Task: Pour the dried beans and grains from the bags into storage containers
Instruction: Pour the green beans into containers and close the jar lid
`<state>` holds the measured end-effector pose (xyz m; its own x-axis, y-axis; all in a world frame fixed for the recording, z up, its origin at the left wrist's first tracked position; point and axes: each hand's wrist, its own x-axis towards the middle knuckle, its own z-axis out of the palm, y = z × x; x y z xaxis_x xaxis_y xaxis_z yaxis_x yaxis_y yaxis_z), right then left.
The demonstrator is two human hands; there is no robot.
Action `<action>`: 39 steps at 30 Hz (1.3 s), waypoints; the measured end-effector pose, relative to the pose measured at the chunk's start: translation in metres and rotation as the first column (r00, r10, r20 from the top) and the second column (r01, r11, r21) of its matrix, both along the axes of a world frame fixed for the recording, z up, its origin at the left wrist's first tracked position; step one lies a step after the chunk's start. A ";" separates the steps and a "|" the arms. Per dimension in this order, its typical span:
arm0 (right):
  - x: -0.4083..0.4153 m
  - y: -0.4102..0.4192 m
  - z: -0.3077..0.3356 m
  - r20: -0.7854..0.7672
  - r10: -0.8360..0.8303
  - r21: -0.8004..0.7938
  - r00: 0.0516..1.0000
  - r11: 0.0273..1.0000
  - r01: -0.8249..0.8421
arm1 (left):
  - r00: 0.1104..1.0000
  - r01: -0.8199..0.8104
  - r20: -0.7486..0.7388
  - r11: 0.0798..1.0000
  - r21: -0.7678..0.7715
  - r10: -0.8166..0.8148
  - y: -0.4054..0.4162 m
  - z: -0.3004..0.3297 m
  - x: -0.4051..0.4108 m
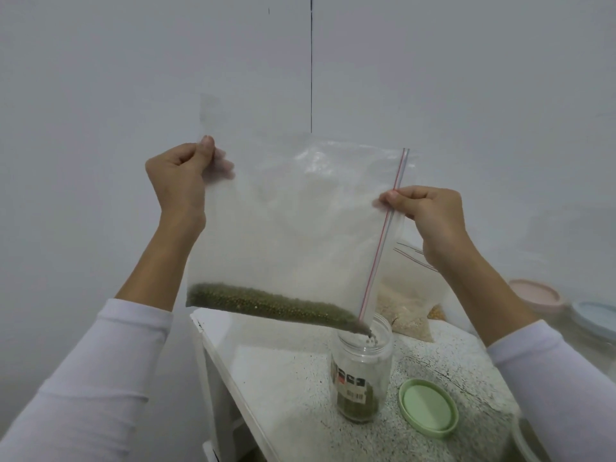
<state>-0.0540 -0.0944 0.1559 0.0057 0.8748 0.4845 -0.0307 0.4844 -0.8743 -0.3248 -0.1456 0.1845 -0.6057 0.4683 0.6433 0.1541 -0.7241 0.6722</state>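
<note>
Both hands, left hand [178, 171] and right hand [421, 208], pinch the zip bag [293, 228], tipping green mung beans [266, 303] into the clear jar [361, 365] lower center.

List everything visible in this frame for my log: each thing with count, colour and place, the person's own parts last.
zip bag: 1, clear with red zip strip, held tilted over the jar
green beans: a layer, along the bag's lower edge, spilling from its corner
jar: 1, clear, labelled, on the counter, some beans inside
lid: 1, light green, right of jar
counter: 1, speckled white
grain bags: pale contents, behind jar; count unclear
containers: pink and blue lids, far right
left hand: pinches bag's upper corner
right hand: pinches zip edge
</note>
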 end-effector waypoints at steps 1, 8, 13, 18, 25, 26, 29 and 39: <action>0.001 0.000 0.000 -0.013 -0.009 0.001 1.000 1.000 0.009 | 1.000 -0.002 -0.003 1.000 0.001 0.002 0.000 0.000 0.000; 0.002 -0.001 0.000 -0.024 0.001 -0.004 1.000 1.000 -0.001 | 1.000 -0.012 0.006 1.000 0.001 0.012 0.000 0.002 0.000; 0.001 -0.002 -0.001 -0.016 -0.006 -0.003 1.000 1.000 0.006 | 1.000 -0.002 0.015 1.000 0.007 0.002 0.002 0.002 0.001; 0.001 -0.002 -0.001 -0.002 0.009 -0.014 1.000 1.000 -0.009 | 1.000 0.008 0.007 1.000 0.008 -0.008 0.004 -0.001 0.000; 0.000 -0.004 -0.001 -0.012 0.015 -0.014 1.000 1.000 -0.016 | 1.000 0.015 0.011 1.000 0.012 -0.015 0.003 0.002 -0.001; 0.000 -0.004 -0.001 -0.016 0.012 -0.012 1.000 1.000 -0.012 | 1.000 0.011 0.009 1.000 0.011 -0.011 0.003 0.002 -0.002; -0.002 -0.005 -0.001 0.007 0.017 -0.018 1.000 1.000 -0.017 | 1.000 0.010 0.007 1.000 0.008 -0.010 0.002 0.001 -0.003; -0.005 -0.005 0.001 -0.030 -0.005 0.010 1.000 1.000 0.006 | 1.000 0.015 0.010 1.000 0.010 -0.016 0.000 -0.001 -0.006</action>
